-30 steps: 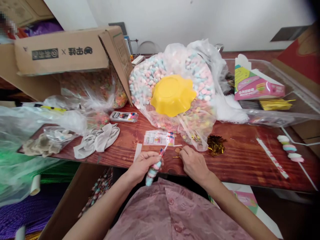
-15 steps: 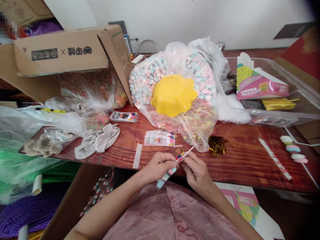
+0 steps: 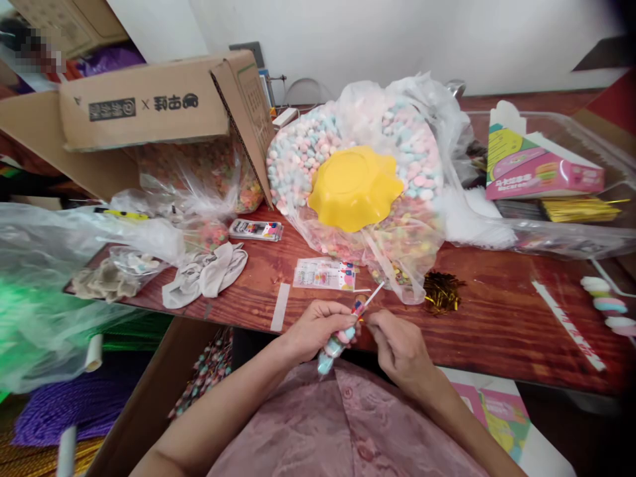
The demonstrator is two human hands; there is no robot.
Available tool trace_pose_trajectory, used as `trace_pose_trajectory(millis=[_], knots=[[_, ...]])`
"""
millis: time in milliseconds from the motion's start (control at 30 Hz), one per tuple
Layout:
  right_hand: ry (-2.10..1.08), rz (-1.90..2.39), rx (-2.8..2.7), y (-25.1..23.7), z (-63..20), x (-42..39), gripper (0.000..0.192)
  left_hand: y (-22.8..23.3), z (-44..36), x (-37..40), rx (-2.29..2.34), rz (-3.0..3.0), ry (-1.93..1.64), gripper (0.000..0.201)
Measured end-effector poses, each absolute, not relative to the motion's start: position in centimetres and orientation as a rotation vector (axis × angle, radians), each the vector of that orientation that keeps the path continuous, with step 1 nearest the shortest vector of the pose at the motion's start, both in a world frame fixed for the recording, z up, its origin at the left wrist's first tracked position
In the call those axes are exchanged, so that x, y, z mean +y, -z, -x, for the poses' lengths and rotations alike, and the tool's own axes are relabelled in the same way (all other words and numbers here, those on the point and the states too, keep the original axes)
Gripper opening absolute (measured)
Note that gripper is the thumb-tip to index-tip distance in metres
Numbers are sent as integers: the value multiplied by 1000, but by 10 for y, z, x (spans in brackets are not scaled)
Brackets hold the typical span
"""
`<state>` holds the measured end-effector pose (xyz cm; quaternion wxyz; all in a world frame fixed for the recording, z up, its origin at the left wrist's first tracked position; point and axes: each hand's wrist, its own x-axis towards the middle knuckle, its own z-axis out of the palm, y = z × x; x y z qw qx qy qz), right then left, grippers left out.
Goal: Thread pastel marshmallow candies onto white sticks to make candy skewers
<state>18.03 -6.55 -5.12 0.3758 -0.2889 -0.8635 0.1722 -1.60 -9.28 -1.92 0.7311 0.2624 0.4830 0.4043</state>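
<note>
Since the first frame, the right hand (image 3: 400,341) has come up off the worktop (image 3: 487,324) to the neck of the wrapped stick (image 3: 334,344), and the left hand (image 3: 322,328) has carried the stick nearer to it. The left grip is closed round the stick in front of the shirt, at the worktop's near edge; its white end points up and right. The right grip has thumb and finger brought together just beside the neck; whether it holds anything, I cannot tell.

The pink box (image 3: 546,173) reads 马卡龙 at the start of its line, with smaller Latin letters below that look like "Macaron". The carton (image 3: 149,109) carries an × between two groups of dark characters, upside down. The flat labels (image 3: 325,273) ahead of the hands have print too small to read, as does the red lettering on the white strip (image 3: 569,324).

Beyond the labels, the big bag (image 3: 303,146) of pastel sweets fills the middle, a yellow bowl (image 3: 355,187) upturned on it. Gold ties (image 3: 444,291) lie beside the bag, to the right. The pink box stands in a clear tray (image 3: 571,245); a marshmallow skewer (image 3: 610,305) lies at far right. A grey cloth (image 3: 206,275) is crumpled on the left, before the carton.
</note>
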Motion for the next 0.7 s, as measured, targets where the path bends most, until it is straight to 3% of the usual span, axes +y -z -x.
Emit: trace_pose_trajectory(millis=[133,367,700], knots=[[-545,918,-1958,41,-188,-75,17,22,13,-90,1188,-651,-899,37],[-516,720,-2013,34,-158,-70,38,18,4,-92,1230,-862,-952,29],[-532,754,-2027,46,-149,-73,33,29,12,-101,1210,-880,-1069,41]])
